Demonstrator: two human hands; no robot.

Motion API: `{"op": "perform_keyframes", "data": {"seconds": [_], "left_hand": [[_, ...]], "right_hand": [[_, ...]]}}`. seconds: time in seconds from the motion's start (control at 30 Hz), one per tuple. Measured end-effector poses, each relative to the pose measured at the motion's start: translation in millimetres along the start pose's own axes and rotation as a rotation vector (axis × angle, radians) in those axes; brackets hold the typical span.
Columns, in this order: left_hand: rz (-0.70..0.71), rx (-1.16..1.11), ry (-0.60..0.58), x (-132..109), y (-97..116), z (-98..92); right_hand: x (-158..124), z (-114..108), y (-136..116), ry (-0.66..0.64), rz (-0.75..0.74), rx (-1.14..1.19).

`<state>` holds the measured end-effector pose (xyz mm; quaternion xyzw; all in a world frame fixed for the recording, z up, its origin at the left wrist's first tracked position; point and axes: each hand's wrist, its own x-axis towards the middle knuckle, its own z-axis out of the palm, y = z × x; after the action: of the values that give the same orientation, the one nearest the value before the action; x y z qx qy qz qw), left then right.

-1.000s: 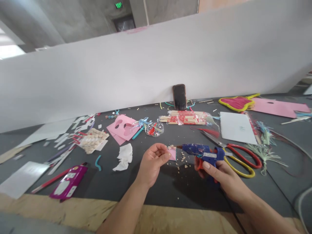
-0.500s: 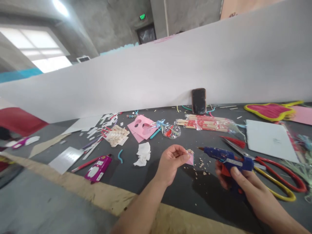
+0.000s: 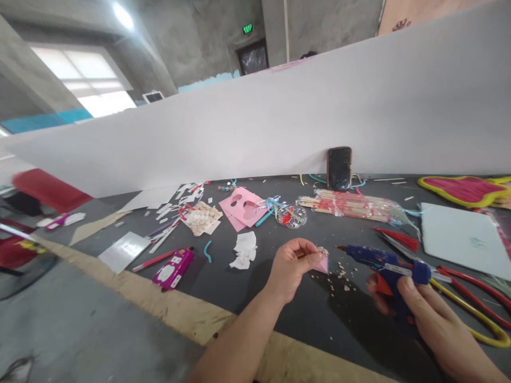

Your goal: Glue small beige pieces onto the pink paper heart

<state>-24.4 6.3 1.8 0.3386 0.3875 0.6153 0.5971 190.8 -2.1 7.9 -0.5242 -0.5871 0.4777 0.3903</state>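
Between the fingertips of my left hand [image 3: 293, 268] is a small pink paper piece [image 3: 321, 265] with tiny pale beads or grains along its top edge. My right hand [image 3: 429, 306] is wrapped round a blue glue gun [image 3: 383, 261] with an orange trigger. The gun's nozzle points left, just apart from the pink paper. Loose pale grains [image 3: 341, 273] lie scattered on the dark table [image 3: 271, 314] below and between the hands. Scissors [image 3: 469, 279] with red and yellow handles rest behind and beside my right hand, partly hidden by it.
Crumpled white tissue [image 3: 244, 250] and a purple box-like item [image 3: 174, 268] lie to the left. Behind are pink cut-out paper [image 3: 242, 206], wrapped wooden sticks [image 3: 353, 205] and a phone [image 3: 339, 168] leaning on the white partition [image 3: 239, 127]. A white board [image 3: 463, 236] sits at right.
The view has turned slightly left, so things sit further right in the picture. Both hands keep their holds, and the gun's tip stays close to the pink paper.
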Motion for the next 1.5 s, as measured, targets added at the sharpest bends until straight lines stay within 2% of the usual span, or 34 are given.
{"op": "perform_keyframes", "data": {"seconds": [0.23,0.53,0.77,1.17,1.37,1.5], "left_hand": [[-0.02,0.08,0.014,-3.7,-3.1,-1.8],[-0.008,0.116,-0.022,-3.3,-3.1,-3.7],[-0.018,0.112,-0.026,-5.2,-0.3,-2.2],[-0.012,0.129,-0.022,-4.7,-2.6,-4.0],[-0.007,0.148,-0.02,-4.5,-2.8,-4.0],[-0.004,0.174,-0.009,-4.8,-2.3,-3.3]], "right_hand": [[-3.8,-2.8,-5.3,-0.059,-0.058,0.04],[-7.9,-2.3,-5.9,-0.219,-0.099,0.13],[-11.8,3.3,-10.4,-0.228,-0.106,0.174],[-7.6,-3.4,-6.5,-0.295,-0.118,0.108],[-10.8,2.8,-10.3,-0.218,-0.106,0.172],[-11.4,3.3,-11.3,-0.238,-0.089,0.141]]}}
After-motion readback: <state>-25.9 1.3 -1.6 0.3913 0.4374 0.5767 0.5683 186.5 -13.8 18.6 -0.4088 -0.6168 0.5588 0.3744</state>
